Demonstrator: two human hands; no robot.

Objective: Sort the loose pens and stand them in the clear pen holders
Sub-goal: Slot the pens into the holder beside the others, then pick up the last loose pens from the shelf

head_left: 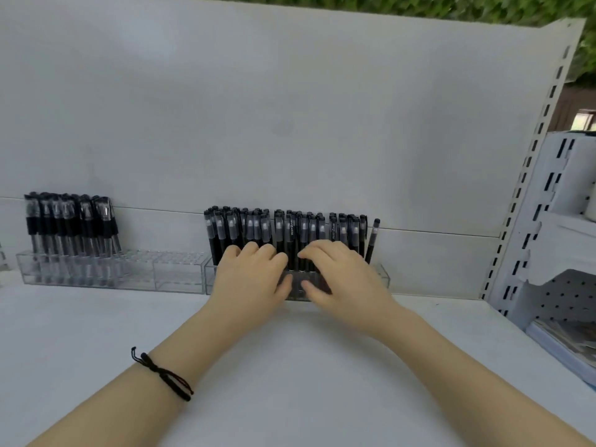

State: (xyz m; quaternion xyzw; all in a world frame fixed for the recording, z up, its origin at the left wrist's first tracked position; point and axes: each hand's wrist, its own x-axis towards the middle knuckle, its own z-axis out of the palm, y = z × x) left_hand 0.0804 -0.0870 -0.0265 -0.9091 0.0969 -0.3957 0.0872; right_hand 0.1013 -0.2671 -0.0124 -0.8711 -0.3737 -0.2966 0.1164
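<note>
centre frame: left hand (pixel 253 275) and right hand (pixel 342 275), each grip narrow, fingers curled onto the black pens (pixel 290 230). thumbs press the clear pen holder (pixel 382 279) on the counter (pixel 290 366).

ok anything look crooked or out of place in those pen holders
One black pen at the far right end of the right holder leans sideways, apart from the tight upright rows beside it. The left holder has pens only at its left end. Nothing looks spilled or broken.
</note>
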